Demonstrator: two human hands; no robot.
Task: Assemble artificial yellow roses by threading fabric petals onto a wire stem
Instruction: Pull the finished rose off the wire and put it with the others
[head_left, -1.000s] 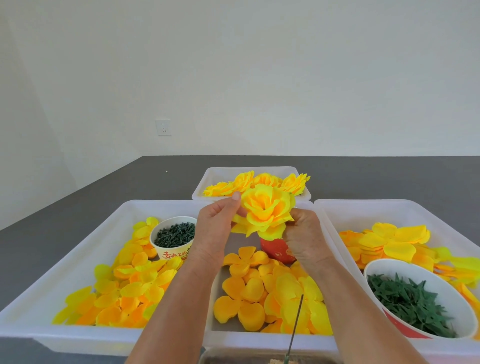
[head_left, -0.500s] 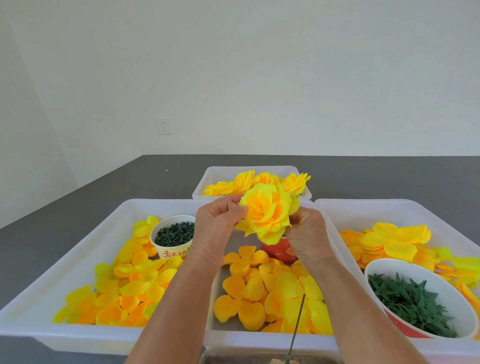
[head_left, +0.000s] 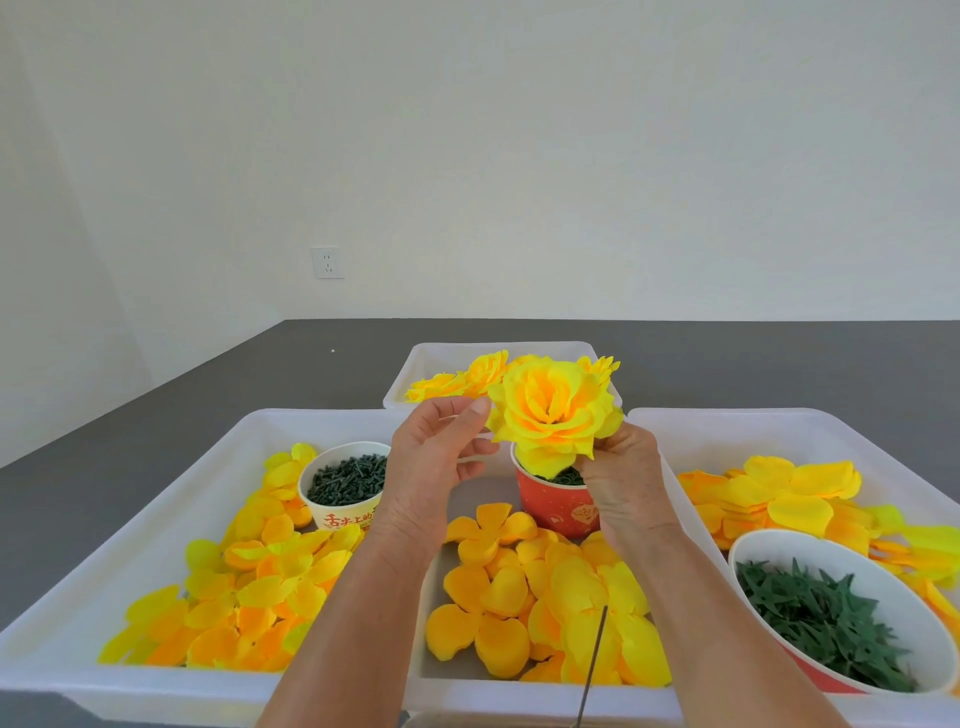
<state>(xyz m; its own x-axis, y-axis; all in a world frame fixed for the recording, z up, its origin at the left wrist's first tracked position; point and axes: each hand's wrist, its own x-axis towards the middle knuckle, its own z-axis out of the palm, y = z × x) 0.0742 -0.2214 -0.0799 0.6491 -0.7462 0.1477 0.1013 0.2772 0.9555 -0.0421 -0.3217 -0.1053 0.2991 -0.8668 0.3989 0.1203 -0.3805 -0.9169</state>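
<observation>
I see my hands hemmed in: a red cup (head_left: 558, 506) stands right under the rose (head_left: 553, 410), a white cup (head_left: 345, 486) on the left, a bowl (head_left: 852, 623) at right, and an upright wire (head_left: 595, 660) in front. Open air lies above.

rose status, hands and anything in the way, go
Right hand grips rose from below. Left hand fingers touch its outer petal. Red cup directly underneath.
</observation>
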